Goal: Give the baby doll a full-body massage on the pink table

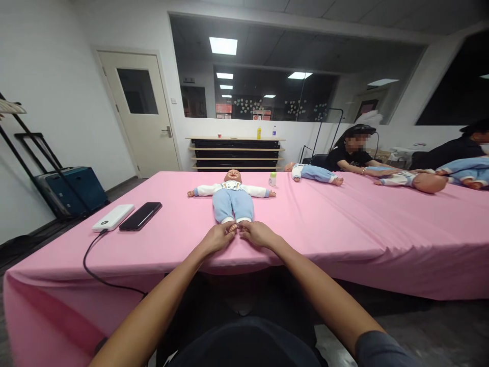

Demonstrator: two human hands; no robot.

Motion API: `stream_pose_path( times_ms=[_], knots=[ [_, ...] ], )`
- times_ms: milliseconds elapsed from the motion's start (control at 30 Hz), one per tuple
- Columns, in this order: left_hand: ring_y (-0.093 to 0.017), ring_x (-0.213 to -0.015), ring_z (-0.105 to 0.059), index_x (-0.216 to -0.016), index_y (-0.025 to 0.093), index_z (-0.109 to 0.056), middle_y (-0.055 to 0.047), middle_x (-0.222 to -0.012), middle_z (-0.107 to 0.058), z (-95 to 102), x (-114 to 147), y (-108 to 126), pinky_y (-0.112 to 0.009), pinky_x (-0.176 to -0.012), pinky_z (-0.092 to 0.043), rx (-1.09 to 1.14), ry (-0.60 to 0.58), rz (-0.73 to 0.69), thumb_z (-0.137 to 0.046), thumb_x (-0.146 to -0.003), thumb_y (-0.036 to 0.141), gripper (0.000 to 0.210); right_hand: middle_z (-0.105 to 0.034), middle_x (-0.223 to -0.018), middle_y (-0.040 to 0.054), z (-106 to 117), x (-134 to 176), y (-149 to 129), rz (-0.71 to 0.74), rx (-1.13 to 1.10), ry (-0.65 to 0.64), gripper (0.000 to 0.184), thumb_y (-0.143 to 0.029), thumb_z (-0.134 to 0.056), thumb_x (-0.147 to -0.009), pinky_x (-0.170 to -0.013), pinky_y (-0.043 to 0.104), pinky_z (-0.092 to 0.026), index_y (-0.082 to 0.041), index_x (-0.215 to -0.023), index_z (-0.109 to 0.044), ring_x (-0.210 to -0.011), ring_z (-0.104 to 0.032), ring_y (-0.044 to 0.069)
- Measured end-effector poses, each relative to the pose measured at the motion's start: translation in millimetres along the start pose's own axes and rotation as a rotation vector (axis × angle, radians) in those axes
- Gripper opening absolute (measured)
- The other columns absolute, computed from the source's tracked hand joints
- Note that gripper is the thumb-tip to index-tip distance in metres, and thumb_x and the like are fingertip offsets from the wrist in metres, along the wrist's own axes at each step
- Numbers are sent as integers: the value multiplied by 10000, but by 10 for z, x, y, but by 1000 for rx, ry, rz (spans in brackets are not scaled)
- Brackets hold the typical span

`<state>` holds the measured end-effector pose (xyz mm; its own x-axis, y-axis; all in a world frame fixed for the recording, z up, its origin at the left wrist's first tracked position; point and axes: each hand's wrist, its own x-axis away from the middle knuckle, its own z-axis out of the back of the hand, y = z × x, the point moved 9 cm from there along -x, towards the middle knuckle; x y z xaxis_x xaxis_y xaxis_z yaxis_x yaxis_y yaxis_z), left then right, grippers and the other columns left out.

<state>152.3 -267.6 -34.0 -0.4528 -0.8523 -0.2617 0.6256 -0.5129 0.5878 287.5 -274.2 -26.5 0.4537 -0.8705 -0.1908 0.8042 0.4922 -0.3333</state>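
A baby doll (233,199) in a white top and light blue trousers lies on its back on the pink-covered table (175,239). Its head points away from me, and its arms are spread wide. My left hand (220,237) is closed around the doll's foot on the left. Around the other foot, my right hand (256,233) has its fingers closed too. Both feet are partly hidden by my fingers. Beyond the doll's arm on the right stands a small bottle with a green cap (272,179).
On the left lie a white power bank (113,218) with a black cable (91,265) and a dark phone (141,216). Further right lie another doll (315,173) and a third doll (416,180), handled by a co-worker (349,150). A blue suitcase (72,191) stands by the wall.
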Motion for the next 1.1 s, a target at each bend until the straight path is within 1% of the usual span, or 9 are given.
stream_pose_path(
  times_ms=[100, 200, 300, 533, 733, 833, 900, 967, 1100],
  knots=[
    [-227, -861, -661, -1215, 299, -583, -36, -1009, -718, -46, -60, 14, -280, -710, -423, -158, -26, 15, -510, -884, 522, 406, -701, -981, 43, -2, -9, 18, 22, -85, 15, 317, -481, -518, -938, -682, 241, -386, -229, -1110, -606, -822, -636, 179],
    [-239, -855, -663, -1180, 304, -581, -46, -976, -718, -80, -70, -24, -286, -678, -395, -302, 48, 53, -428, -926, 537, 377, -695, -932, 27, -55, 12, 77, -31, -53, 101, 332, -500, -498, -948, -662, 238, -364, -244, -1143, -578, -796, -632, 172],
    [-243, -848, -664, -1167, 307, -593, -47, -958, -718, -96, -37, -92, -293, -669, -389, -373, 140, 97, -431, -933, 517, 353, -695, -904, 9, -144, 38, 112, -97, 38, 160, 367, -548, -526, -926, -664, 245, -341, -272, -1166, -551, -814, -642, 183],
    [-200, -919, -662, -1180, 298, -597, -30, -1027, -714, -31, 16, -173, -280, -783, -456, -164, 233, 57, -462, -943, 450, 313, -707, -975, 46, -161, 79, 151, -169, 96, 216, 353, -489, -336, -1022, -685, 263, -333, -239, -1245, -446, -862, -663, 198],
    [-216, -1026, -655, -1292, 272, -523, -56, -1164, -686, -115, 15, -136, -326, -877, -475, -130, 169, -4, -338, -990, 413, 381, -708, -944, 77, -171, 81, 176, -165, 73, 216, 396, -478, -281, -1033, -650, 271, -329, -186, -1275, -393, -819, -672, 219],
    [-232, -1159, -606, -1426, 267, -417, -81, -1333, -603, -150, 14, -140, -357, -959, -460, -137, 148, -21, -326, -994, 393, 459, -706, -1003, 71, -165, 75, 166, -150, 36, 211, 383, -429, -313, -1033, -664, 267, -350, -215, -1347, -359, -854, -673, 215],
    [-231, -1189, -589, -1462, 290, -379, -73, -1354, -589, -147, 17, -128, -364, -985, -450, -138, 141, -25, -331, -994, 389, 481, -700, -1068, 54, -145, 73, 138, -116, 6, 219, 377, -389, -355, -1025, -693, 260, -371, -263, -1380, -352, -902, -670, 205],
    [-218, -1124, -616, -1402, 307, -455, -54, -1272, -638, -126, 26, -84, -346, -953, -462, -127, 140, -38, -332, -994, 400, 436, -694, -1104, 35, -120, 78, 112, -84, -20, 238, 352, -362, -393, -1015, -724, 254, -387, -297, -1361, -395, -936, -663, 194],
    [-186, -963, -644, -1164, 291, -597, -19, -1089, -692, -45, 49, 26, -297, -862, -474, -84, 177, -72, -333, -994, 420, 340, -700, -1055, 15, -91, 94, 96, -60, -56, 270, 259, -339, -438, -996, -726, 245, -395, -285, -1241, -500, -896, -657, 179]
  ],
)
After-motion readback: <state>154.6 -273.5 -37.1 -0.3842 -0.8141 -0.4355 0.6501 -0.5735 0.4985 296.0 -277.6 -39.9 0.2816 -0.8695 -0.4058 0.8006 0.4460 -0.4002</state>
